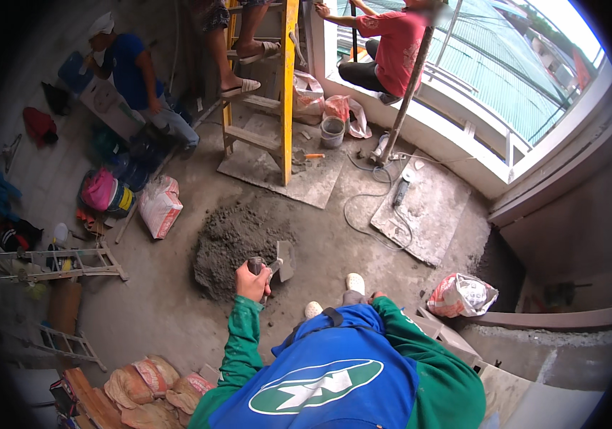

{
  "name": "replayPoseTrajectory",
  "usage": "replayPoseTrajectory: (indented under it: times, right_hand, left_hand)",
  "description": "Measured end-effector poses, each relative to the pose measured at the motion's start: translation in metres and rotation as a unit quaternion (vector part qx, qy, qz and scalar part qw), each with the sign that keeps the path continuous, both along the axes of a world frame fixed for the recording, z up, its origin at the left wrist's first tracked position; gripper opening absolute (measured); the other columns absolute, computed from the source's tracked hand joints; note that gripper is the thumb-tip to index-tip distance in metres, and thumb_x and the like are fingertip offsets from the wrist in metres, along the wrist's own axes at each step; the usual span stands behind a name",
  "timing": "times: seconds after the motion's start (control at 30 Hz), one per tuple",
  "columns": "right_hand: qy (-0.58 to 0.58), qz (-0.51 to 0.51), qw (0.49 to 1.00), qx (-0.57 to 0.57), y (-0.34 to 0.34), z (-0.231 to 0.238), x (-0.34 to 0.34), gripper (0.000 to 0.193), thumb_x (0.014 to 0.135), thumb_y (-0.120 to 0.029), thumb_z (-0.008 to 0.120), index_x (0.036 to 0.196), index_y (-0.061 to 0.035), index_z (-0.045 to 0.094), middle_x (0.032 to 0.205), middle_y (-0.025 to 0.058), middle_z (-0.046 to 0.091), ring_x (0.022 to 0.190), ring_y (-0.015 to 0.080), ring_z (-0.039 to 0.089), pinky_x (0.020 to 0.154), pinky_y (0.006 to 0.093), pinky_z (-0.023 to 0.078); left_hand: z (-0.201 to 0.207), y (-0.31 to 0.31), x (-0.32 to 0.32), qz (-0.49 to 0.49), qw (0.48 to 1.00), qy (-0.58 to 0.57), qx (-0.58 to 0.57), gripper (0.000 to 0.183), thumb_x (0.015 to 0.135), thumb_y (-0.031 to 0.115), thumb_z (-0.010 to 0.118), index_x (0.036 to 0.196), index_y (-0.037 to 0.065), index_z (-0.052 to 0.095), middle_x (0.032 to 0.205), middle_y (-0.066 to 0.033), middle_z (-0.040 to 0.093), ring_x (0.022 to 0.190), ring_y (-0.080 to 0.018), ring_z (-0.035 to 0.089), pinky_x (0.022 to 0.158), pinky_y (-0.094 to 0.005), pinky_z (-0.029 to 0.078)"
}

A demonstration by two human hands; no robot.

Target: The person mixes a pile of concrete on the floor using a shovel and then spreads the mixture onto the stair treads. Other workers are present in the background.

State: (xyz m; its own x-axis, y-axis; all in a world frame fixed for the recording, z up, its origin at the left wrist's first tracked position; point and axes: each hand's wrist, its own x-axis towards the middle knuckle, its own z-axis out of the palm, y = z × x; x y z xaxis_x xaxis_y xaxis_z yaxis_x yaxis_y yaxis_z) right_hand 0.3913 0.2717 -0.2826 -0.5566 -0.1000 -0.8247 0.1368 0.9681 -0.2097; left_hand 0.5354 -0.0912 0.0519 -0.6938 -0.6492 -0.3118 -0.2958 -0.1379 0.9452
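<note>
My left hand (251,284) is closed round the handle of a shovel (286,262), seen almost from above. Its grey metal blade points away from me, at the near right edge of a heap of grey mortar mix (238,239) on the floor. My right hand (377,296) is low by my right thigh. Only a little of it shows past the green sleeve, and its fingers are hidden.
A person stands on a yellow stepladder (286,107) ahead; another, in red, sits at the window ledge. A third, in blue, is at the far left. An angle grinder (402,189) with a cord lies on a board (431,229). Sacks (159,207) and a bucket (332,132) stand about.
</note>
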Motion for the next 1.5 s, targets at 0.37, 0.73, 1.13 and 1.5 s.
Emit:
replayPoseTrajectory:
  times: [0.37, 0.73, 1.13, 1.5]
  right_hand:
    - [-0.045, 0.087, 0.995, -0.015, 0.008, -0.005, -0.091, 0.057, 0.078, -0.026, 0.062, 0.130, -0.0083, 0.045, 0.118, 0.0247, 0.060, 0.110, 0.0366, 0.059, 0.095, 0.0414, 0.047]
    - [0.034, 0.242, 0.968, -0.061, -0.117, 0.009, -0.238, 0.074, 0.078, -0.022, 0.060, 0.142, -0.0075, 0.025, 0.120, 0.0265, 0.058, 0.110, 0.0379, 0.058, 0.094, 0.0415, 0.048]
    - [0.175, 0.301, 0.899, -0.265, -0.295, 0.117, -0.321, 0.079, 0.077, -0.022, 0.064, 0.146, -0.0098, 0.028, 0.103, 0.0211, 0.066, 0.099, 0.0353, 0.063, 0.086, 0.0419, 0.051]
    - [-0.076, 0.469, 0.876, -0.088, -0.071, -0.034, -0.158, 0.037, 0.085, -0.031, 0.063, 0.111, -0.0043, 0.061, 0.084, 0.0136, 0.067, 0.071, 0.0240, 0.066, 0.066, 0.0395, 0.054]
  left_hand:
    - [0.011, -0.004, -0.051, 0.041, 0.998, -0.044, -0.022, 0.014, 0.082, 0.010, 0.062, 0.075, 0.002, 0.053, 0.054, -0.0021, 0.050, 0.037, -0.0094, 0.046, 0.035, -0.0266, 0.037]
    - [0.015, 0.025, -0.070, 0.112, 0.991, -0.064, -0.040, 0.014, 0.083, 0.010, 0.062, 0.076, 0.003, 0.054, 0.053, -0.0024, 0.050, 0.036, -0.0097, 0.044, 0.033, -0.0276, 0.035]
    - [0.011, 0.065, -0.063, 0.224, 0.969, -0.097, -0.042, 0.011, 0.081, 0.008, 0.060, 0.074, 0.002, 0.056, 0.053, -0.0025, 0.052, 0.036, -0.0102, 0.046, 0.034, -0.0288, 0.036]
    - [0.015, 0.052, -0.020, 0.277, 0.953, -0.121, -0.027, 0.008, 0.079, 0.009, 0.059, 0.074, 0.003, 0.057, 0.049, -0.0026, 0.050, 0.034, -0.0115, 0.046, 0.033, -0.0302, 0.037]
